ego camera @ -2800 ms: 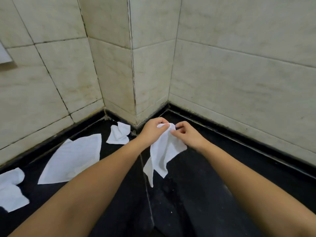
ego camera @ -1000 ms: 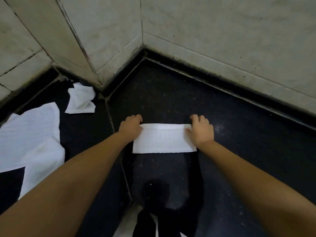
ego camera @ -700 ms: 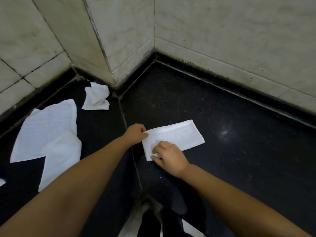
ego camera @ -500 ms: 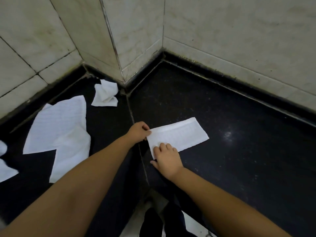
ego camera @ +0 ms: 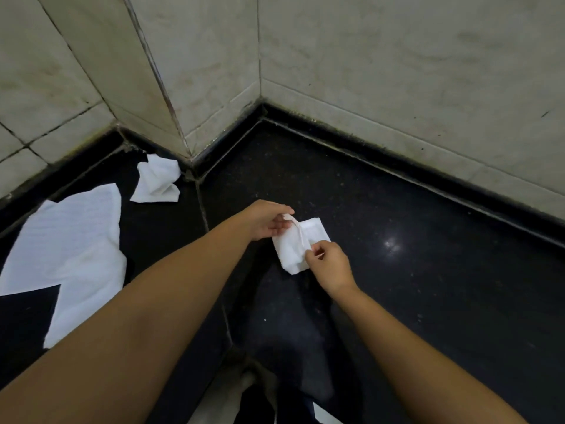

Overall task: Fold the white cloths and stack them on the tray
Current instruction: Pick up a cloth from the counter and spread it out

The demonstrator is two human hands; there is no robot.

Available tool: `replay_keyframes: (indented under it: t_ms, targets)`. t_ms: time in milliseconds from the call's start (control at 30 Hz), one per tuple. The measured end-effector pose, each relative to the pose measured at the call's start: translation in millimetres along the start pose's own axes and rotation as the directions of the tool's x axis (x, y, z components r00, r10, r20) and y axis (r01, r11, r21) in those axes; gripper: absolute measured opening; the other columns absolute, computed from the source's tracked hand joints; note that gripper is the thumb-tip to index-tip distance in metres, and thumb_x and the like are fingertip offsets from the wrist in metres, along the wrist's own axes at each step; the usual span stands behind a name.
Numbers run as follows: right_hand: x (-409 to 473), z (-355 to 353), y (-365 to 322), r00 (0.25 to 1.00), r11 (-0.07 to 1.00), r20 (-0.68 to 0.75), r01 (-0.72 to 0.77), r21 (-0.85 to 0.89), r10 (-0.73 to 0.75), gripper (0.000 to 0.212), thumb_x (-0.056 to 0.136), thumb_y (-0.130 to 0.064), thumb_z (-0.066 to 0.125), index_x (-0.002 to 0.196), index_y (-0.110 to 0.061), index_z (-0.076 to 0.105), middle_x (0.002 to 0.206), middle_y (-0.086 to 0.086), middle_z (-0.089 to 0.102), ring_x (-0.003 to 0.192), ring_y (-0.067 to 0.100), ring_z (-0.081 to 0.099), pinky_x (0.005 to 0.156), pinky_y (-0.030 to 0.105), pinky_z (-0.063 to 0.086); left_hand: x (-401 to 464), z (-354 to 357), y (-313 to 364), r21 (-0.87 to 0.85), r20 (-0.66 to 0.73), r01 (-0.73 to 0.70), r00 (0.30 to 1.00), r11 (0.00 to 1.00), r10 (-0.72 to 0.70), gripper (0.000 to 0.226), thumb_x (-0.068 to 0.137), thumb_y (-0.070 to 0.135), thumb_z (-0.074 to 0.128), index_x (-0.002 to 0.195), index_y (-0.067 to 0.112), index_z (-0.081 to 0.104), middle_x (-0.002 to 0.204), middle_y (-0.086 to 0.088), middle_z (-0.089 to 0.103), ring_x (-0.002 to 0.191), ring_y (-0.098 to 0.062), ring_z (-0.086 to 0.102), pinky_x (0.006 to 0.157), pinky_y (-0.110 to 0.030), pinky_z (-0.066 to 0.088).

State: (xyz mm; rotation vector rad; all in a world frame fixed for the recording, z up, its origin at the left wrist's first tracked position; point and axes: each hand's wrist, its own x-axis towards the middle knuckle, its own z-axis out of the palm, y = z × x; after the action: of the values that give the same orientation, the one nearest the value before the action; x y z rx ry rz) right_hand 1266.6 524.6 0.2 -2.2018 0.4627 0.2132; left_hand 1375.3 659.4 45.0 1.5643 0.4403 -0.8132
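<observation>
A small white cloth [ego camera: 294, 246] lies on the black counter [ego camera: 397, 270], partly doubled over on itself. My left hand [ego camera: 267, 219] pinches the far end of the raised fold. My right hand [ego camera: 328, 264] pinches the near end of the same fold. A crumpled white cloth [ego camera: 157, 179] sits by the wall corner at the left. A larger white cloth [ego camera: 70, 249] lies spread out further left. No tray is in view.
Pale tiled walls [ego camera: 367, 71] meet in a corner behind the counter, with a protruding tiled column [ego camera: 153, 71] at the left. A seam [ego camera: 214, 255] runs across the counter under my left forearm. Something white and dark [ego camera: 250, 402] shows at the bottom edge.
The long folded strip has been doubled over into a shorter piece. Both hands now pinch the raised fold, where before the right hand pressed flat on the strip.
</observation>
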Motion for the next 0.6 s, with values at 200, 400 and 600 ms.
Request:
replay_keyframes:
  t_ms: [200, 400, 600]
  targets:
    - [24.4, -33.7, 33.8, 0.993, 0.983, -0.014, -0.117, -0.143, 0.116, 0.018, 0.090, -0.026, 0.054, 0.095, -0.010, 0.060, 0.108, 0.009, 0.052, 0.096, 0.026, 0.057, 0.080, 0.035, 0.049, 19.6, 55.8, 8.8, 0.002, 0.009, 0.083, 0.996, 0.997, -0.083, 0.030, 0.096, 0.015, 0.050, 0.120, -0.002, 0.056, 0.110, -0.016, 0.066, 0.092, -0.020, 0.064, 0.076, -0.030, 0.053]
    - [36.3, -36.4, 43.9, 0.987, 0.913, 0.027, -0.134, -0.386, 0.157, 0.025, 0.090, -0.033, 0.051, 0.105, -0.014, 0.057, 0.117, 0.008, 0.053, 0.108, 0.027, 0.053, 0.093, 0.040, 0.046, 30.9, 69.2, -3.9, 0.041, -0.031, 0.102, 0.994, 0.994, -0.101, 0.038, 0.095, 0.017, 0.055, 0.132, 0.010, 0.048, 0.121, -0.011, 0.061, 0.109, -0.021, 0.060, 0.090, -0.036, 0.054]
    - [71.2, -44.9, 18.5, 0.994, 0.960, 0.039, -0.091, -0.265, 0.105, 0.035, 0.096, -0.025, 0.044, 0.125, -0.005, 0.049, 0.129, 0.016, 0.047, 0.115, 0.031, 0.050, 0.091, 0.037, 0.042, 33.7, 39.6, -23.7, 0.293, -0.400, -0.070, 0.897, 0.954, 0.189, 0.022, 0.097, 0.020, 0.050, 0.115, 0.010, 0.050, 0.113, -0.012, 0.060, 0.093, -0.021, 0.061, 0.076, -0.031, 0.053]
